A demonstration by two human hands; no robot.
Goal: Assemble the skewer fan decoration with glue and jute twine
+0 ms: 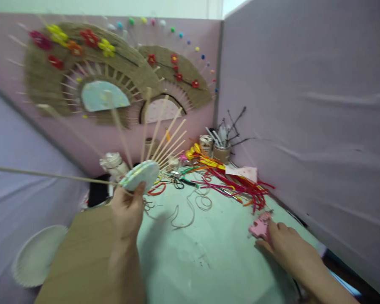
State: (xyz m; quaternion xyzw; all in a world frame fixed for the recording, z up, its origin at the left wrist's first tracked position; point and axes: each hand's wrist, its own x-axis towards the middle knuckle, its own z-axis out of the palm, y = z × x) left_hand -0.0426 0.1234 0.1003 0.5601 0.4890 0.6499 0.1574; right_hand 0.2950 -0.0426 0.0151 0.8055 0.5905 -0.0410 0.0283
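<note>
The left hand (128,204) pinched the fan base (144,175) by its rim, toward the tabletop's (190,253) far left corner, probably keeping its splayed sticks (159,136) clear. Near the right edge, the right hand (286,245) gripped the pink glue gun (260,226), likely for control. No writing was legible.

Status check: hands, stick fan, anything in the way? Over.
Left hand gripping stick fan, splayed. Right hand on pink glue gun, grip unclear. Loose cord on tabletop between them, possible snag.

Lilac and pink partition walls (297,76) enclose a pale-green tabletop (231,253).
</note>
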